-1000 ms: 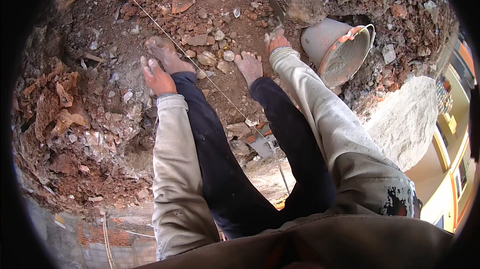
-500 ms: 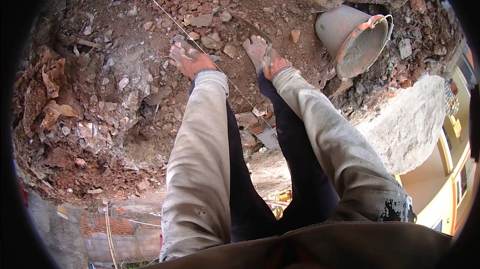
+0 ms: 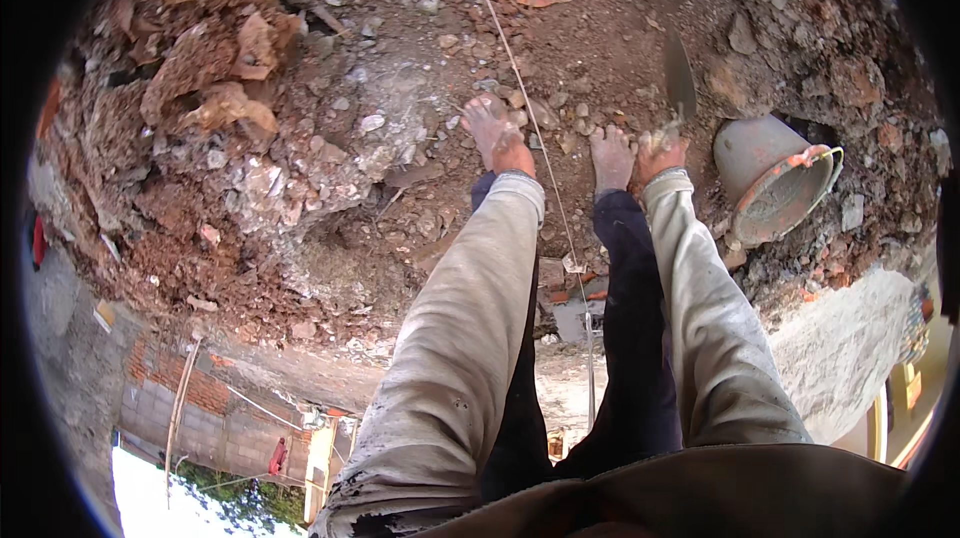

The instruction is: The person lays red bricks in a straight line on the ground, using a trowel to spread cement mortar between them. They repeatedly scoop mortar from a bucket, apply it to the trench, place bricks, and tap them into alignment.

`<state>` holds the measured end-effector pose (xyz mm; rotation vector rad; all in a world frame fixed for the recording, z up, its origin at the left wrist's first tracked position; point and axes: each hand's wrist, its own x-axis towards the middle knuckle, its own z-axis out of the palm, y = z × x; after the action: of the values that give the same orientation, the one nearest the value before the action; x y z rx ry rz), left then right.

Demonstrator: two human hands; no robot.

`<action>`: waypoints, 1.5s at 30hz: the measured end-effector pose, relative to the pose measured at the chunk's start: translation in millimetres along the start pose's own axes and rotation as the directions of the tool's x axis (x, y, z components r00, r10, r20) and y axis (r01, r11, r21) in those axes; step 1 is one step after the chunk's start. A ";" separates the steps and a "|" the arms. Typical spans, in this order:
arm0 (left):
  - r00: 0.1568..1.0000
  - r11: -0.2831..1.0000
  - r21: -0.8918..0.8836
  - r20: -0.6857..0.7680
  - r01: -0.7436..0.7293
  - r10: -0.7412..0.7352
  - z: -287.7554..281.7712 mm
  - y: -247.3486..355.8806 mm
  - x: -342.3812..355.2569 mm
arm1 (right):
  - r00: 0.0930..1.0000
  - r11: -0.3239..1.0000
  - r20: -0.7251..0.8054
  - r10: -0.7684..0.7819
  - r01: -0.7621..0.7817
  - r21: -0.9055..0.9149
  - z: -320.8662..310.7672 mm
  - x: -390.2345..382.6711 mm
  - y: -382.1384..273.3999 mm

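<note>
My right hand point(image 3: 661, 152) is closed round the handle of a trowel. The trowel's dark pointed blade point(image 3: 680, 78) points away from me, just above the soil and left of the bucket. My left hand point(image 3: 514, 154) is low over my dusty bare left foot point(image 3: 484, 124), close to several small stones. Its fingers blend with the foot, so I cannot make out what they do. My right foot point(image 3: 611, 153) stands beside the right hand. A taut string point(image 3: 520, 78) runs over the ground between my hands.
At right, a mortar-crusted bucket point(image 3: 765, 168) lies tipped with its opening toward me. Broken earth and rubble point(image 3: 200, 88) rise at left. A pale rough slab point(image 3: 850, 348) is at lower right. Behind my legs are a brick wall point(image 3: 215, 428) and a thin pole point(image 3: 183, 393).
The view has turned, so the ground and bucket appear farther right. The trowel blade has swung from up-left to pointing nearly straight away, nearer the bucket. My hands appear farther right.
</note>
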<state>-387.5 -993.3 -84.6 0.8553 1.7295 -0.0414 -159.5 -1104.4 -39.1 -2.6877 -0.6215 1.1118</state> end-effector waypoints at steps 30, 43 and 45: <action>0.353 0.631 0.582 -0.528 -0.513 0.773 -312.2 317.8 -79.3 | 0.541 0.415 0.329 -0.774 0.826 -0.383 -204.6 11.7 -567.4; 0.489 0.895 0.270 -0.762 -0.356 0.425 -314.6 268.5 -58.9 | 0.720 0.665 0.340 -0.605 0.692 -0.281 -200.7 -8.3 -447.7; 0.482 0.874 0.298 -0.742 -0.384 0.466 -310.4 270.8 -61.3 | 0.748 0.698 0.377 -0.546 0.655 -0.289 -193.1 -14.8 -415.5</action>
<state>-487.9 -689.3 181.8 1.5204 2.2862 0.7298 -162.6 -736.3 234.1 -2.2840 -1.8213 1.2316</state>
